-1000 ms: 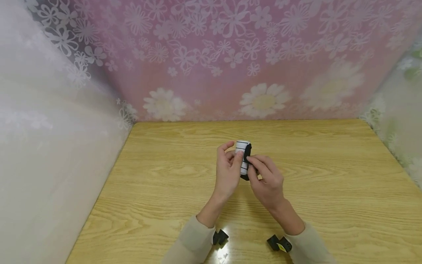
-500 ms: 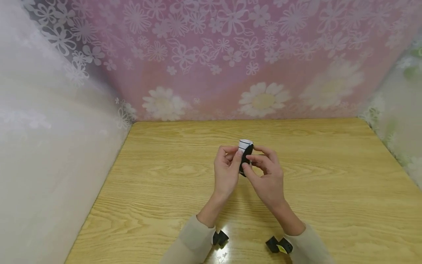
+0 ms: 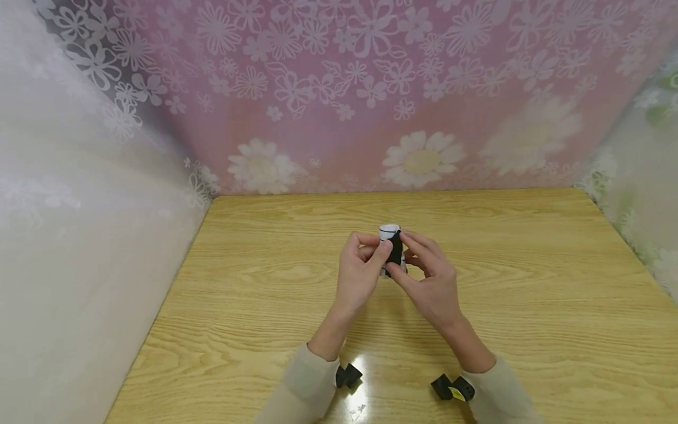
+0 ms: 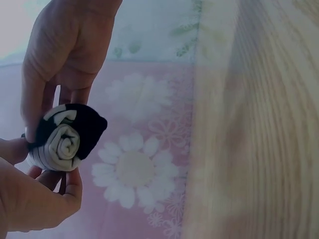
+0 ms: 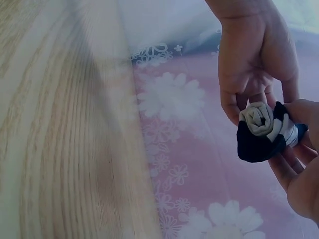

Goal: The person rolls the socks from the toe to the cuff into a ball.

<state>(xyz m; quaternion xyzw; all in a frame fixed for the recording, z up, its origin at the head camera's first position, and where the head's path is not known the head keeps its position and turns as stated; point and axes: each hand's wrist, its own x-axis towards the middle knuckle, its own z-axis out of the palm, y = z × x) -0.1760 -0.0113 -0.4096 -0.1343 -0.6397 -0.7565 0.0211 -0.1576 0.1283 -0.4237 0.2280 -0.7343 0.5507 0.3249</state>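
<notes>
Head view: your left hand (image 3: pixel 358 270) and right hand (image 3: pixel 433 285) pinch the roll (image 3: pixel 394 253) above the desk (image 3: pixel 238 324), short of its far edge; likely light, soft cloth, best held snugly around its sides.

Yellow label (image 3: pixel 456 394): carried on the black device (image 3: pixel 442 387) beside the right sleeve (image 3: pixel 502 390); too small for any wording to be read.
Left sleeve's device (image 3: pixel 352 376): no lettering can be read.
Striped rolled cloth (image 4: pixel 64 144): no brand or number can be made out in any view.
Flowered wall (image 3: pixel 323 135): no words can be read.
</notes>
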